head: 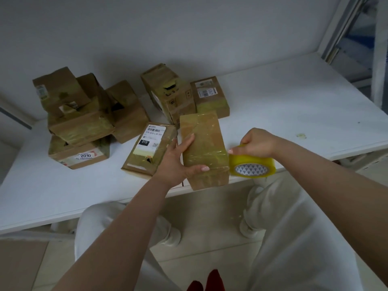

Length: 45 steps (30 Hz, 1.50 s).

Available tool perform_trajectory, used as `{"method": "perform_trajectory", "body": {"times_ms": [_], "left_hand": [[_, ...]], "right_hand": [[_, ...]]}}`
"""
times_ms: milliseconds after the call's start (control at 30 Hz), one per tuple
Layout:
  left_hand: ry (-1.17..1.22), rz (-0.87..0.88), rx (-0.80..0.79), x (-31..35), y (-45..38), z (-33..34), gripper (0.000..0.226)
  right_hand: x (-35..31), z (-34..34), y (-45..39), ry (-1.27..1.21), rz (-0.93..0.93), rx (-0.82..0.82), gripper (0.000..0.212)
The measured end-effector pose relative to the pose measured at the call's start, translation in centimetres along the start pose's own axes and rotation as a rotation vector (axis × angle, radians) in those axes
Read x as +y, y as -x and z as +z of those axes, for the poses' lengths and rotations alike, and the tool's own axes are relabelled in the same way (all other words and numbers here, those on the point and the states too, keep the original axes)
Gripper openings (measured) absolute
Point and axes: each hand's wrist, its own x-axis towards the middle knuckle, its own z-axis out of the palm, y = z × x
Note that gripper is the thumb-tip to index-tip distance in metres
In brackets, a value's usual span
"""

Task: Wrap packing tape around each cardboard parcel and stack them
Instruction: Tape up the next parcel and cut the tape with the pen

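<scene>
A long cardboard parcel (204,143), glossy with clear tape, sits at the front edge of the white table (283,114). My left hand (175,162) grips its left side, thumb across the top near the close end. My right hand (255,143) holds a yellowish roll of packing tape (252,165) against the parcel's right side, near the close corner. A flat labelled parcel (150,148) lies just left of my left hand.
A loose pile of several taped parcels (77,114) stands at the back left. Two more parcels (168,93) (210,97) sit behind the held one. A small scrap (301,135) lies on the table's right part. A window frame (352,34) rises at the far right.
</scene>
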Motion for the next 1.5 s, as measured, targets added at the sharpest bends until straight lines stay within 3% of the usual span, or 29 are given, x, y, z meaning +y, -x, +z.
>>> {"method": "perform_trajectory", "body": {"times_ms": [133,267,367,500,567,700,800,900,1000,1200,1367,1500], "left_hand": [[-0.44,-0.016,0.037,3.6,0.2,0.9,0.134],[-0.581,-0.022,-0.017,6.7,-0.2,3.8,0.138],[-0.686,-0.07,-0.02,6.3,-0.9,5.0,0.136],[-0.578,-0.023,0.087,5.3,-0.7,4.5,0.124],[-0.432,0.038,0.148,4.5,-0.3,3.7,0.116],[0.191,0.112,0.202,2.4,-0.1,3.3,0.098],[0.579,0.149,0.177,1.9,0.5,4.0,0.076],[0.549,0.182,0.087,0.2,1.1,4.1,0.073],[0.496,0.125,0.025,-2.6,1.6,3.4,0.089],[0.45,0.13,0.051,-2.7,0.4,2.1,0.085],[0.362,0.064,0.004,-3.7,-0.9,2.3,0.092],[0.249,0.051,0.036,-4.1,-0.8,2.1,0.08]], "right_hand": [[0.1,0.2,0.0,0.02,-0.018,0.008,0.055],[0.0,0.3,0.1,0.0,-0.028,-0.004,0.064],[0.1,-0.1,0.5,-0.036,-0.047,-0.046,0.059],[0.8,-1.3,1.5,-0.283,-0.047,-0.107,0.046],[0.6,-2.1,2.0,-0.392,-0.077,-0.051,0.059],[-1.6,-5.3,3.2,-0.545,-0.269,0.092,0.073],[-3.6,-7.0,3.7,-0.563,-0.406,0.042,0.037],[-5.1,-5.7,3.0,-0.463,-0.4,-0.04,0.038],[-6.1,-2.9,2.0,-0.419,-0.366,-0.136,0.032],[-9.1,0.1,0.6,-0.298,-0.364,-0.13,0.048],[-8.8,-0.2,0.7,-0.341,-0.324,-0.111,0.063],[-9.8,0.2,0.7,-0.25,-0.352,-0.11,0.055]]}}
